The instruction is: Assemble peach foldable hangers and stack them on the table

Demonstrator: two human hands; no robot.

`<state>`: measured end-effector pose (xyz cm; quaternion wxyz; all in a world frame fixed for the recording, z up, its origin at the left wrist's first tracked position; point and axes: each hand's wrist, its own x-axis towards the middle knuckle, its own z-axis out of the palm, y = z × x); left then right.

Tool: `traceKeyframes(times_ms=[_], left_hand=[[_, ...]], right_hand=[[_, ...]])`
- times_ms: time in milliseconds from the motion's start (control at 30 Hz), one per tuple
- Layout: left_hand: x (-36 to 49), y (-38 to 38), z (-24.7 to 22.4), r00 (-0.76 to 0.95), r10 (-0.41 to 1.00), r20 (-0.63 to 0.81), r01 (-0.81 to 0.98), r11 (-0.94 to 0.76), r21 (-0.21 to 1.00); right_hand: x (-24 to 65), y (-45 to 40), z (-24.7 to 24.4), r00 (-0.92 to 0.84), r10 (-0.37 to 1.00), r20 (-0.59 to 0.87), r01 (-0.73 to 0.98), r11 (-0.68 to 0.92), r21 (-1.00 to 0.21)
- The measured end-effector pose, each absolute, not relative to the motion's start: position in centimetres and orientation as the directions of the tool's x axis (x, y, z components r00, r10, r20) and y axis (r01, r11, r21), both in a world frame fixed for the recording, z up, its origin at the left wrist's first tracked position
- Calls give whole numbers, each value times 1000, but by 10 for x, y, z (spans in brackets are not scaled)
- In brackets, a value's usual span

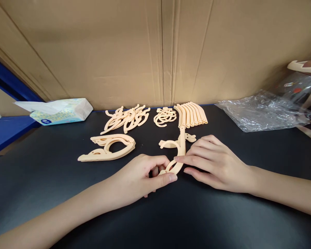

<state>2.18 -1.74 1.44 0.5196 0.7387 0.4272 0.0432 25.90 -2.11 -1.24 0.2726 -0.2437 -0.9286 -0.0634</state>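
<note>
Low over the black table, my left hand (151,174) pinches the near end of a cream plastic folding hanger (180,152) between thumb and curled fingers. Its long curved arm points away from me, with a hook part (169,142) at its left. My right hand (216,162) lies at the hanger's right side, fingers stretched out, the index fingertip touching the arm and the thumb apart. Partly hidden beyond the right fingers is a small rabbit-shaped end (191,137). Left of my hands lie folded cream hangers (119,155), stacked together.
Behind are a pile of curved cream pieces (126,119), a smaller pile of hooks (165,117) and a row of hanger arms (193,114). A tissue pack (63,110) sits at left, clear plastic bags (259,110) at right. Cardboard (106,52) walls the back.
</note>
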Motion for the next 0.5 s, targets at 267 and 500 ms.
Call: traceKeyframes(times_ms=[267,500], left_hand=[[23,-16,14,655,670,-349,577,-147,803],[22,-20,11,731,665,-151,537,-426,728]], right_hand=[[261,-20,-15,-769,396,502,446,895,-22],[260,-21,-11,-786,391,479,430,902,-31]])
